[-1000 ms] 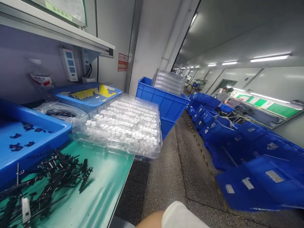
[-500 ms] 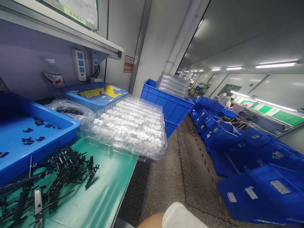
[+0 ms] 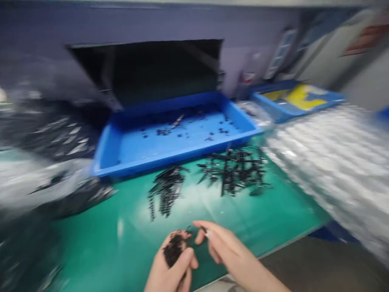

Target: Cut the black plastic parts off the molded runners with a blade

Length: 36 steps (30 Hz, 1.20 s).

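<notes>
The picture is smeared by motion. Low over the near edge of the green mat [image 3: 121, 235], my left hand [image 3: 170, 267] is curled around a clump of small black parts [image 3: 174, 248]. My right hand [image 3: 223, 251] is just to its right, fingertips pinched toward the clump, holding something small and dark that I cannot make out. Two loose piles of black plastic parts [image 3: 234, 170] lie on the mat beyond my hands, in front of a shallow blue tray [image 3: 170, 142] with a few black bits in it.
Clear blister trays of white pieces [image 3: 331, 162] fill the right side. A blue basket with yellow sheets [image 3: 291, 99] stands at the back right. Plastic bags with dark parts [image 3: 51, 170] lie at the left. A dark opening [image 3: 152, 69] sits behind the blue tray.
The view has swung left and down from the aisle of blue crates to the workbench. Both hands, unseen before, are now in view at the mat's near edge.
</notes>
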{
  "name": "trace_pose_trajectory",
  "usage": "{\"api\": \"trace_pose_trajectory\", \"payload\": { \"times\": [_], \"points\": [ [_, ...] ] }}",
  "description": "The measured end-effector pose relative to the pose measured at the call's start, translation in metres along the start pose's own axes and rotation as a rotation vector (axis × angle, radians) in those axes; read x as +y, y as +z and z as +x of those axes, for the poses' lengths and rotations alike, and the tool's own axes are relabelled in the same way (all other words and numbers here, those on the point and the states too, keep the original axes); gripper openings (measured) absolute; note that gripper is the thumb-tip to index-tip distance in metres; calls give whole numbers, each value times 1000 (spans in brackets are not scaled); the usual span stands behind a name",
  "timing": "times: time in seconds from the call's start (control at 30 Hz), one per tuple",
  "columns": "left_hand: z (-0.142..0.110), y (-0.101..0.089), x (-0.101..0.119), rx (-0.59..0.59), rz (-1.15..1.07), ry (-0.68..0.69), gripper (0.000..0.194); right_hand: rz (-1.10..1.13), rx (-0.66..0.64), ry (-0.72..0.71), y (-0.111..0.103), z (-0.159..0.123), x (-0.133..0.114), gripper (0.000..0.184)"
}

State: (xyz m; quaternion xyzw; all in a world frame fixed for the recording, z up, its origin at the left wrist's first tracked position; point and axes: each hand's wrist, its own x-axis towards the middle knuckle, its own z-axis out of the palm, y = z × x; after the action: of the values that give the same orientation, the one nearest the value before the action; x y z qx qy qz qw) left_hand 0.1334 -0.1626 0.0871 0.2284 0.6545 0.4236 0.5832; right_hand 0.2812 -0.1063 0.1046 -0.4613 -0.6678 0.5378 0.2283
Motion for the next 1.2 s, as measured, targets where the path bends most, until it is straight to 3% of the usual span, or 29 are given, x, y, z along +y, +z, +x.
{"api": "trace_pose_trajectory", "payload": {
  "times": [0.1, 0.23, 0.47, 0.73, 0.97, 1.2],
  "points": [
    [-1, 1, 19, -147, -224, -73, 36, -32, -115, -129, -11, 2, -10, 33],
    [-5, -1, 33, -158, -271, -92, 39, -169, -211, -241, -9, 4, -20, 35],
    [-4, -8, 30, -246, -259, -95, 38, -408, -182, -386, -6, 6, -14, 36],
    [-5, -5, 27, -184, -254, -56, 35, -493, -116, -404, 1, 3, -16, 35],
    [-5, -1, 25, -104, -312, -91, 44, -496, -98, -387, 8, 0, -9, 34],
    [-3, -7, 29, 83, -247, 74, 37, -542, 2, -340, 9, 27, -15, 37]
  ]
}}
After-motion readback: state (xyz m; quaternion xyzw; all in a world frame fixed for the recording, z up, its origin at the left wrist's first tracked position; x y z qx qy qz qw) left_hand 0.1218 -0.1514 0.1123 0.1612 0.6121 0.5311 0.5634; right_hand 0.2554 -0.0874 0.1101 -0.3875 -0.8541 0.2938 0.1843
